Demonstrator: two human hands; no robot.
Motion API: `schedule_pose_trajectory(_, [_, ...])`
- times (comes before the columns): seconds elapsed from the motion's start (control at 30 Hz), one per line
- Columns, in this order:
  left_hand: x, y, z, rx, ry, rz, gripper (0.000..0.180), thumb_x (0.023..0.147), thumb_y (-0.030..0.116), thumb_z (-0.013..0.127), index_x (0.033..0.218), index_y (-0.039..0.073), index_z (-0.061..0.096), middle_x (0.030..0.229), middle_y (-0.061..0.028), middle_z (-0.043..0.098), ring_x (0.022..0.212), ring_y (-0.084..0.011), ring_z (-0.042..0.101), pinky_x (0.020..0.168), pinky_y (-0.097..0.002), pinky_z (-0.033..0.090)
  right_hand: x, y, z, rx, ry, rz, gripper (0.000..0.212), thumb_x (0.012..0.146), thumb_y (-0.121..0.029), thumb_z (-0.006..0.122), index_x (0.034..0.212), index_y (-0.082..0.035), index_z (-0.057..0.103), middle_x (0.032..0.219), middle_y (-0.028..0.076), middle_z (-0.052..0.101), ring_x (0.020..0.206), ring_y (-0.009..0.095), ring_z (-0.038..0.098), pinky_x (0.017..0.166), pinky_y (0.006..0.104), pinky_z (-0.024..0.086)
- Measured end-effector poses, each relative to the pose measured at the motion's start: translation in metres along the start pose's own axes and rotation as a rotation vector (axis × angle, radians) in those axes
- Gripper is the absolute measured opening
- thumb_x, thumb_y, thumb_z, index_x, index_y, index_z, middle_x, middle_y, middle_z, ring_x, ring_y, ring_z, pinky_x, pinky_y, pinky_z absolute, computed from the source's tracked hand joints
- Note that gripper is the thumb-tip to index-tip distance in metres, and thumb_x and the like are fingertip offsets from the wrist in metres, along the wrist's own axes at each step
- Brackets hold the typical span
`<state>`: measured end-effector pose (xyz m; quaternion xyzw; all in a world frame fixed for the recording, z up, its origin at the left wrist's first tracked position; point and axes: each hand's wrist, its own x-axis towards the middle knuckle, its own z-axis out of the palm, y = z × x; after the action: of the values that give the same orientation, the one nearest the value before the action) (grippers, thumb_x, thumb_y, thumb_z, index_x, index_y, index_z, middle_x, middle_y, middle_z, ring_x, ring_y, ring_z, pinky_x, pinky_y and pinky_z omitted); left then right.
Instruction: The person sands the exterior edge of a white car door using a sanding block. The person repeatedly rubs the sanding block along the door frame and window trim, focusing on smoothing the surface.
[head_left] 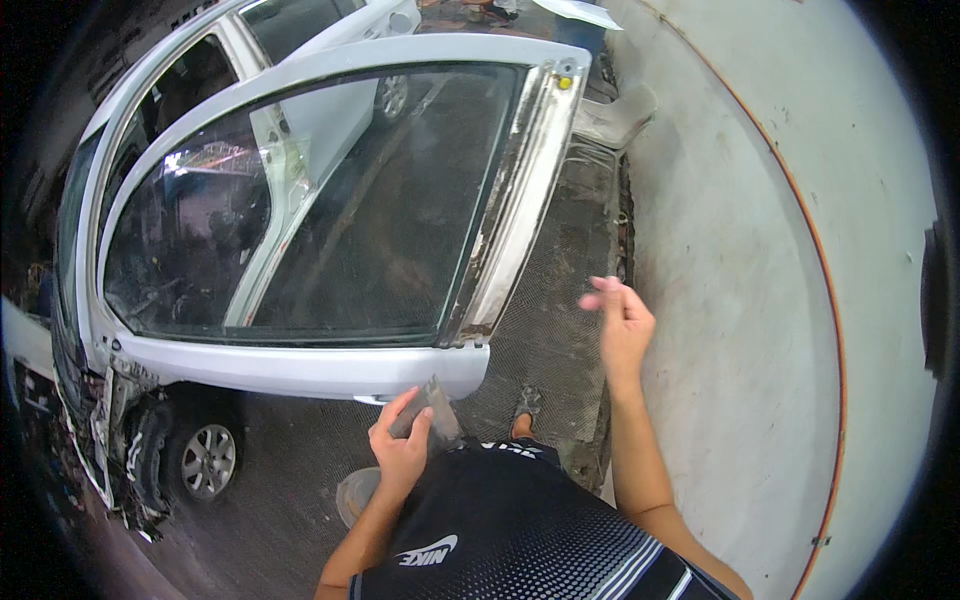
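Grey, flat, tapering piece (443,425) in the left hand (400,450), just below a silver-white car door (310,368)

Thumb and fingers of the left hand are clamped on the piece, whose top edge overlaps the door's lower panel in view, contact impossible to tell; the right hand (625,325) is raised between the door's edge and a smudged white wall (730,330), fingers bent in toward the thumb and blurred at the pinkish tips, so whether they grip anything cannot be told; a round, pale grey disc-like object (352,497) shows beside the left forearm
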<state>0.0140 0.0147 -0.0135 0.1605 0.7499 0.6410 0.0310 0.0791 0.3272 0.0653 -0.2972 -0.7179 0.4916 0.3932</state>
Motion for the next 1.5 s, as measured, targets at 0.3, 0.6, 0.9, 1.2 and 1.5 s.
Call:
schedule_pose_trajectory(0.3, [-0.002,-0.006,-0.001,0.059,0.056,0.040,0.033,0.086,0.004,0.077,0.117,-0.003,0.072,0.115,-0.0162,0.074,0.107,-0.0236,0.070,0.098,-0.0354,0.051,0.035,-0.066,0.076,0.378,-0.130,-0.132,0.027,0.095,-0.024,0.078,0.107,0.000,0.076,0.092,0.005,0.076,0.085,0.009,0.069,0.077,0.0248,0.054])
schedule_pose_trajectory(0.6, [0.011,0.011,0.003,0.033,0.058,0.088,0.033,0.088,0.006,0.077,0.119,-0.004,0.071,0.116,-0.0151,0.073,0.107,-0.0226,0.068,0.098,-0.0353,0.051,0.044,-0.054,0.082,0.403,-0.146,-0.194,0.022,0.096,-0.021,0.076,0.102,0.000,0.076,0.084,0.002,0.074,0.075,0.004,0.063,0.070,0.0230,0.051])
schedule_pose_trajectory(0.9, [0.056,0.057,0.024,-0.057,0.002,0.247,0.032,0.093,0.005,0.074,0.124,-0.004,0.067,0.115,-0.0105,0.069,0.103,-0.0167,0.066,0.093,-0.0304,0.052,0.059,-0.071,0.071,0.310,-0.217,-0.201,0.024,0.098,-0.022,0.074,0.102,0.001,0.074,0.084,0.004,0.074,0.074,0.005,0.062,0.068,0.0240,0.051])
schedule_pose_trajectory(1.2, [0.094,0.107,0.068,-0.155,0.009,0.387,0.028,0.093,0.004,0.074,0.119,-0.003,0.070,0.112,-0.0128,0.073,0.100,-0.0169,0.069,0.090,-0.0300,0.054,0.057,-0.045,0.058,0.465,-0.497,-0.128,0.021,0.099,-0.017,0.071,0.107,0.003,0.074,0.090,0.001,0.072,0.082,0.005,0.063,0.075,0.0244,0.052])
schedule_pose_trajectory(1.5, [0.124,0.134,0.110,-0.112,0.000,0.506,0.024,0.094,0.004,0.071,0.117,-0.003,0.070,0.105,-0.0139,0.076,0.096,-0.0189,0.072,0.087,-0.0316,0.055,0.067,-0.048,0.049,0.379,-0.629,-0.108,0.019,0.098,-0.013,0.073,0.108,0.003,0.075,0.095,0.004,0.075,0.087,0.008,0.068,0.079,0.0249,0.056])
